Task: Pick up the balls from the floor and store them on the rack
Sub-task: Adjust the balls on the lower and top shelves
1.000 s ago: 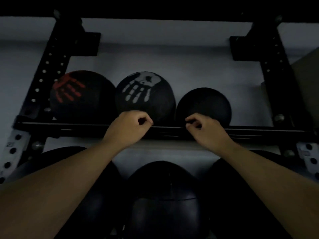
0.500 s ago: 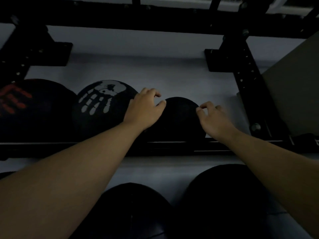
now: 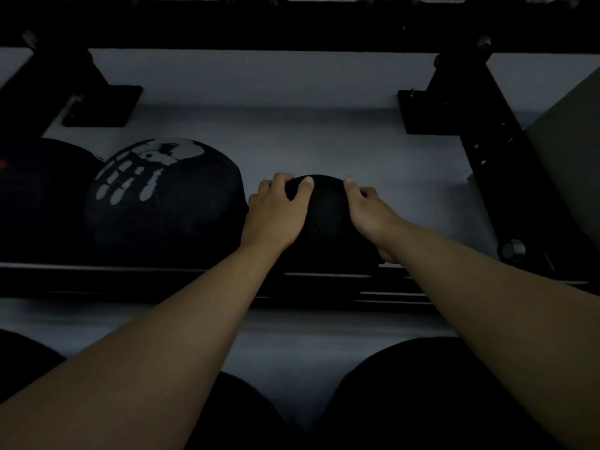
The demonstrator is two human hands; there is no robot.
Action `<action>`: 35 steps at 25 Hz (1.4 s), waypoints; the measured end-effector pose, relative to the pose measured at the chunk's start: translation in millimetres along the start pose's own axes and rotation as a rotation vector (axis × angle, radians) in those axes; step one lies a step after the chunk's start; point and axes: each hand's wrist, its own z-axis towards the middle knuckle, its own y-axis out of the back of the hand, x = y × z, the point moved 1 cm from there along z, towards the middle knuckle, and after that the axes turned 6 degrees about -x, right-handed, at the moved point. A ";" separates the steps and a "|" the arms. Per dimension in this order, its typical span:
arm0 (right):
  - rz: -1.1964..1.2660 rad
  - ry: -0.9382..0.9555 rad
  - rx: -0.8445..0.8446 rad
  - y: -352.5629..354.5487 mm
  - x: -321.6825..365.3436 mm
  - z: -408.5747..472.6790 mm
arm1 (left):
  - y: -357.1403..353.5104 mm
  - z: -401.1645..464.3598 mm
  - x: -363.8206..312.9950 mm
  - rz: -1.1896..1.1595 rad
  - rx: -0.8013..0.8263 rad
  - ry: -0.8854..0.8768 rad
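two hands met on one small plain black ball (image 3: 326, 219) in the head view, which was dim and looked down over both bare forearms. the left hand (image 3: 276, 216) lay over the ball's left side, fingers curled across its top and the thumb (image 3: 303, 186) pressed on the upper surface. the right hand (image 3: 368, 211) cupped the ball's right side, its fingertips (image 3: 349, 182) resting at the top edge, so both hands were partly closed around the ball with the ball filling the space between them. the ball sat on the upper shelf of a black metal rack (image 3: 130, 277), near the right end of that shelf's front rail and well apart from the right upright post (image 3: 496, 164). just left of the held ball, touching or nearly touching the left hand, sat a larger black ball with a white handprint (image 3: 162, 203). at the shelf's left edge sat another dark ball (image 3: 39, 203), with a trace of red marking at the frame's border, close against the handprint ball. behind them ran a pale grey wall (image 3: 276, 118). below the front rail, the rounded tops of more dark balls (image 3: 422, 391) showed on a lower level, partly hidden by the forearms; their number could not be told in the darkness.
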 end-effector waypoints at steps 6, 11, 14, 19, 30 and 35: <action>0.039 0.052 -0.011 -5.1 -8.2 14.3 | -2.9 -4.1 1.5 -0.020 -0.048 -0.029; -0.001 0.121 0.005 -1.9 -10.5 13.3 | 2.9 -5.9 -0.2 -0.023 -0.033 -0.035; -0.092 0.220 -0.031 3.2 -8.0 14.4 | 10.4 -4.8 -3.3 0.063 0.062 -0.067; -0.250 0.334 -0.060 4.3 15.8 7.7 | 50.0 11.0 -3.4 0.284 0.208 -0.216; -0.308 0.516 -0.113 -139.0 171.9 -47.2 | 225.0 65.5 94.1 0.402 0.004 -0.245; -0.438 0.524 -0.105 -201.4 184.0 -57.1 | 245.5 74.8 143.3 0.224 0.109 -0.183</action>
